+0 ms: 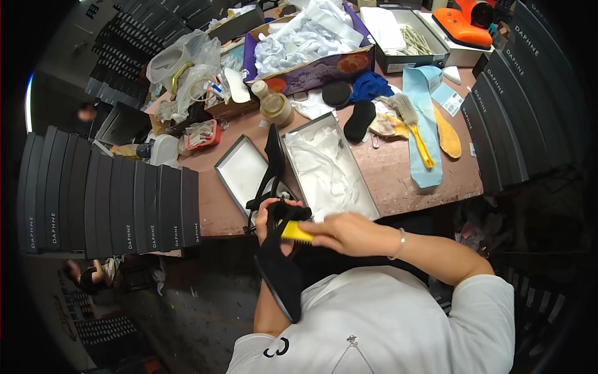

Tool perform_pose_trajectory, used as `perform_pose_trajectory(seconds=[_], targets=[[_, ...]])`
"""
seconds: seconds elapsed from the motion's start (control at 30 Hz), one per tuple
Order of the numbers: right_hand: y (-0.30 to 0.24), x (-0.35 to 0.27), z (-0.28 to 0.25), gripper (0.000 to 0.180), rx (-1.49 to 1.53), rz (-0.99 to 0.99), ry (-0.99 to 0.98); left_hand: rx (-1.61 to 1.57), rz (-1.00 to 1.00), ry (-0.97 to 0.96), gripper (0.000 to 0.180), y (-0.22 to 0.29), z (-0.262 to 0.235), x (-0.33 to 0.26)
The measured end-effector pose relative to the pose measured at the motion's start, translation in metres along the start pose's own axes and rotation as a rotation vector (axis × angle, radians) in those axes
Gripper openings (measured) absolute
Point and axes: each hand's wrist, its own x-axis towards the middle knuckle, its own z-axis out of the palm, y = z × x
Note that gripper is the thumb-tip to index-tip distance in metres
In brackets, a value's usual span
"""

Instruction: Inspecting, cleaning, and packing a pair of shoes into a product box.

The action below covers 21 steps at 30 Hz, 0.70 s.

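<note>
My left hand [263,217] is wrapped round a black heeled sandal [278,277], held in front of my chest above the table's near edge; part of that hand is hidden behind the shoe. A small yellow brush [295,232] is pinched in my right hand [352,235], its bristles at the sandal's straps. Just beyond, a second black heeled sandal [274,156] lies across a grey-edged box lid [240,163]. To its right sits an open shoebox [367,198] with crumpled white tissue paper [327,165] inside.
Stacked dark shoeboxes [112,199] line the left, with more shoeboxes [504,118] at the right. A yellow-handled brush [421,146] lies on blue paper [426,177]. Behind stand a glue jar [276,111], a purple carton [311,78] of white scraps and an orange device [462,28].
</note>
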Motion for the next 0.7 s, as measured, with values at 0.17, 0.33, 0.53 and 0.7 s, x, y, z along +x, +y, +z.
perform_pose_trajectory(seconds=[0.17,0.33,0.53,0.7], targets=[[0.019,0.005,0.042,0.045,0.265,-0.178,0.031,0.015,0.037,0.117,0.034,-0.002,-0.019,0.009],[0.024,0.013,0.035,0.041,-0.3,0.011,0.281,-0.119,0.075,0.043,0.039,-0.013,-0.002,0.013],[0.027,-0.033,-0.02,0.037,0.155,-0.016,0.041,-0.252,-0.102,0.012,0.038,-0.009,-0.009,0.017],[0.023,-0.064,-0.039,0.041,-0.054,0.071,0.103,-0.26,-0.224,0.15,0.042,-0.016,0.004,0.003]])
